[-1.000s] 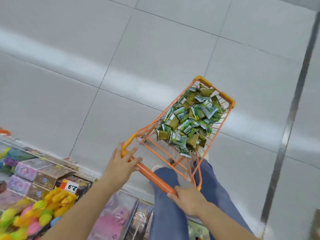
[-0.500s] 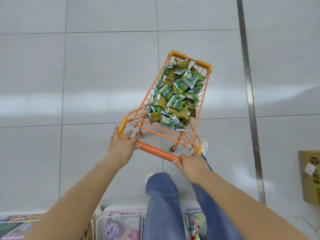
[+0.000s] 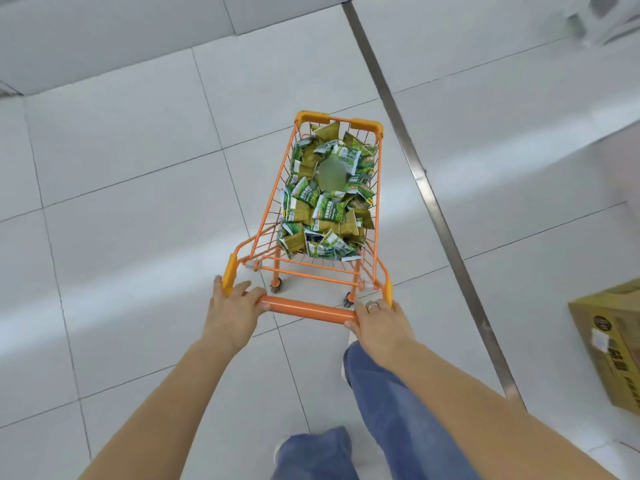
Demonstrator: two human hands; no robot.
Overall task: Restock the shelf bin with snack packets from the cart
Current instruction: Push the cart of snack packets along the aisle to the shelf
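Orange wire cart (image 3: 375, 202), lightly heaped with soft, crinkly green snack packets (image 3: 325, 206), is probably rolling easily, left hand (image 3: 230, 311) and right hand (image 3: 379, 322) both gripping its near handle bar (image 3: 308, 308).

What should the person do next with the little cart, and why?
Probably keep pushing the cart forward a bit. Both the left hand and the right hand grip its handle, the packets all lie in the basket, and no shelf bin is in view, so there is nowhere to put them yet.
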